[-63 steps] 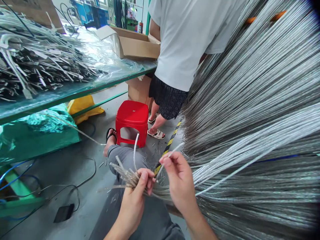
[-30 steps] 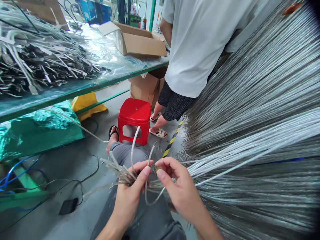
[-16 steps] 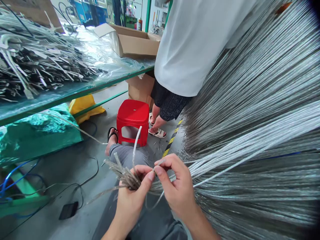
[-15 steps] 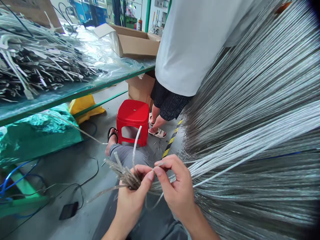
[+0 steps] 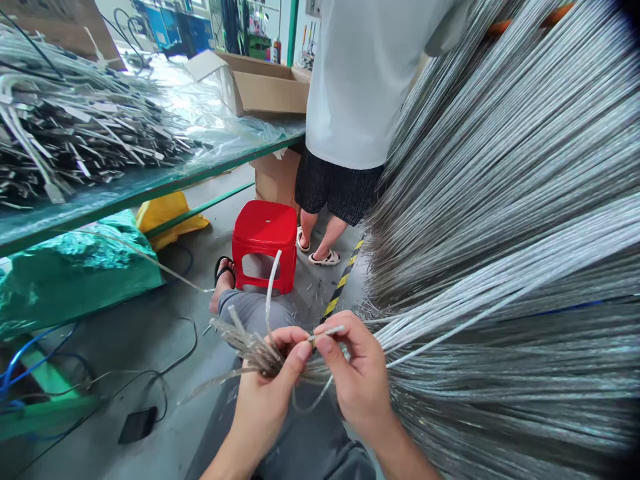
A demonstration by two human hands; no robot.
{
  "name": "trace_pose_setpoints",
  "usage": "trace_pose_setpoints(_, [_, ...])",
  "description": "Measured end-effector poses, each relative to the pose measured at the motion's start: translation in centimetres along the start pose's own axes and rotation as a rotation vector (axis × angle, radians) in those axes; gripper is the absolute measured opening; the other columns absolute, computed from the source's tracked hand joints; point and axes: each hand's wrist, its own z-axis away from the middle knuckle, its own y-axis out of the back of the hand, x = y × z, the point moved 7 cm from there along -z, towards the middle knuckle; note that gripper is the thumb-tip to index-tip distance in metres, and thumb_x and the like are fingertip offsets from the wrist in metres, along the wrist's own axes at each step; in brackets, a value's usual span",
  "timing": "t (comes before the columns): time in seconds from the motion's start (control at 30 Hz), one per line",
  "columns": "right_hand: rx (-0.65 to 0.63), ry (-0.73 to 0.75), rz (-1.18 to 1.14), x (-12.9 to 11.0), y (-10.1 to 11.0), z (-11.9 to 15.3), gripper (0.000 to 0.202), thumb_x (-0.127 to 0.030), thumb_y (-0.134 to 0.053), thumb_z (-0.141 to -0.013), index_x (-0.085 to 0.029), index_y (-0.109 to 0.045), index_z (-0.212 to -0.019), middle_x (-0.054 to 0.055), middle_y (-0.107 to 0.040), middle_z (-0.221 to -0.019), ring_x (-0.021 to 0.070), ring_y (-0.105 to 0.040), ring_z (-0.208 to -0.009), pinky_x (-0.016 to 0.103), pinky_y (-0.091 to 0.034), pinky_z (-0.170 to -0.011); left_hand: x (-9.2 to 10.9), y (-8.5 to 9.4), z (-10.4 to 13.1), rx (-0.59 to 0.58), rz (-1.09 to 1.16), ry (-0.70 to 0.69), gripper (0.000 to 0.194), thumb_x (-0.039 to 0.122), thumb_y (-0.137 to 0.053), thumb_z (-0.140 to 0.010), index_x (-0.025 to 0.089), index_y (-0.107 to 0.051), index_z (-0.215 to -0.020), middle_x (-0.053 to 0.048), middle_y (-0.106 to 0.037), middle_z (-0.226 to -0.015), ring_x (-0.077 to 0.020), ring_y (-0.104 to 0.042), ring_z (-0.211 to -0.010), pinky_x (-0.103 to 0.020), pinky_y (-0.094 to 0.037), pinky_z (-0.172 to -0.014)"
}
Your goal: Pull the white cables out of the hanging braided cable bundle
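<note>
A bundle of clear-jacketed, silvery cables [image 5: 250, 343] lies across my left hand [image 5: 270, 393], its cut ends fanned out to the left. Between the left thumb and forefinger I pinch the end of one cable. My right hand [image 5: 357, 373] also pinches this cable end [image 5: 330, 331], whose tip pokes out past the right fingertips. One loose cable of the bundle stands up toward the stool. From behind my right hand the bright strands [image 5: 450, 300] run off to the right. The exact contact between fingertips is partly hidden.
A huge hanging mass of cables [image 5: 525, 167] fills the right side. Ahead are a red stool [image 5: 265, 227] and a standing person in a white shirt [image 5: 355, 87]. At left, a film-covered table [image 5: 220, 143] bears cut cables [image 5: 85, 127] and an open carton [image 5: 273, 90].
More of the cable tip now shows beyond my right fingertips, and the right hand has shifted slightly. The standing person has moved a little away and turned.
</note>
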Motion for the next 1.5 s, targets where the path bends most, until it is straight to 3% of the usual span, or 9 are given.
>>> trace_pose_setpoints(0.2, [-0.152,-0.549,-0.605,3.2,-2.9,0.5,0.030,-0.046,-0.066,-0.085,-0.019,-0.057,-0.074,-0.003,-0.048,-0.066,0.0115,-0.045,-0.059,0.024,-0.042,-0.058,0.1,-0.5,0.1,-0.101,0.021,-0.031,0.019,0.037,-0.076,-0.076,0.019,-0.072,-0.078,0.000,-0.062,-0.065,-0.0095,-0.048,-0.053,-0.019,-0.042,-0.050])
trace_pose_setpoints(0.3, [-0.204,-0.669,-0.757,3.6,-4.0,0.9,0.034,-0.049,-0.068,-0.081,-0.019,-0.056,-0.072,-0.003,-0.046,-0.063,0.0115,-0.042,-0.055,0.024,-0.042,-0.053,0.0,-0.5,0.1,-0.107,0.031,-0.032,0.018,0.036,-0.076,-0.076,0.019,-0.072,-0.079,0.000,-0.063,-0.067,-0.0095,-0.050,-0.054,-0.019,-0.043,-0.051])
trace_pose_setpoints(0.47, [-0.019,-0.387,-0.448,3.0,-1.7,0.0,0.024,-0.041,-0.066,-0.087,-0.019,-0.062,-0.080,-0.002,-0.053,-0.074,0.0108,-0.048,-0.067,0.022,-0.042,-0.065,-0.8,-0.3,0.2,-0.111,0.053,0.019,0.021,0.039,-0.074,-0.079,0.019,-0.071,-0.082,0.002,-0.058,-0.064,-0.0088,-0.047,-0.053,-0.019,-0.040,-0.051])
trace_pose_setpoints(0.77, [-0.123,0.095,0.120,-0.8,-0.4,-1.2,0.011,-0.022,-0.055,-0.095,-0.022,-0.063,-0.087,0.001,-0.062,-0.088,0.0142,-0.057,-0.083,0.027,-0.044,-0.076,-1.3,-0.7,0.3,-0.187,0.116,0.107,0.021,0.038,-0.069,-0.083,0.017,-0.066,-0.081,0.002,-0.053,-0.066,-0.0095,-0.043,-0.058,-0.021,-0.038,-0.055])
trace_pose_setpoints(1.0, [-0.055,0.530,0.470,-3.0,-0.8,0.7,0.021,-0.012,-0.063,-0.086,-0.024,-0.066,-0.103,0.003,-0.066,-0.090,0.0171,-0.060,-0.082,0.032,-0.047,-0.075,-0.9,-0.7,0.1,-0.045,0.190,0.082,0.022,0.037,-0.075,-0.078,0.017,-0.065,-0.083,0.002,-0.057,-0.071,-0.0088,-0.046,-0.059,-0.018,-0.040,-0.055])
trace_pose_setpoints(1.1, [0.016,0.379,0.321,-2.1,-0.5,0.6,0.015,-0.014,-0.063,-0.088,-0.025,-0.068,-0.098,0.001,-0.066,-0.088,0.0151,-0.060,-0.082,0.029,-0.047,-0.076,-1.1,-0.8,0.2,-0.034,0.202,0.071,0.022,0.037,-0.075,-0.078,0.018,-0.066,-0.086,0.003,-0.057,-0.071,-0.0080,-0.046,-0.059,-0.017,-0.040,-0.054])
trace_pose_setpoints(1.17, [0.059,0.123,0.096,-0.3,-0.3,0.2,0.006,-0.023,-0.062,-0.091,-0.023,-0.067,-0.090,0.000,-0.064,-0.084,0.0129,-0.059,-0.077,0.025,-0.047,-0.072,-1.1,-0.7,0.3,-0.040,0.200,0.067,0.022,0.037,-0.074,-0.080,0.018,-0.067,-0.087,0.004,-0.055,-0.068,-0.0076,-0.045,-0.058,-0.016,-0.039,-0.054])
trace_pose_setpoints(1.33, [-0.054,-0.516,-0.593,3.7,-2.8,0.6,0.030,-0.046,-0.065,-0.086,-0.018,-0.062,-0.077,-0.003,-0.054,-0.066,0.0101,-0.050,-0.056,0.021,-0.046,-0.052,-1.3,-0.8,0.4,-0.084,0.197,0.065,0.020,0.036,-0.074,-0.080,0.018,-0.068,-0.087,0.003,-0.057,-0.070,-0.0075,-0.046,-0.058,-0.017,-0.039,-0.055])
trace_pose_setpoints(1.5, [-0.074,-0.612,-0.703,4.0,-3.5,0.9,0.032,-0.047,-0.068,-0.084,-0.016,-0.062,-0.077,-0.004,-0.052,-0.063,0.0095,-0.050,-0.054,0.020,-0.046,-0.050,-1.5,-0.8,0.3,-0.111,0.173,0.063,0.021,0.038,-0.074,-0.080,0.018,-0.068,-0.085,0.004,-0.056,-0.066,-0.0075,-0.046,-0.056,-0.018,-0.039,-0.055])
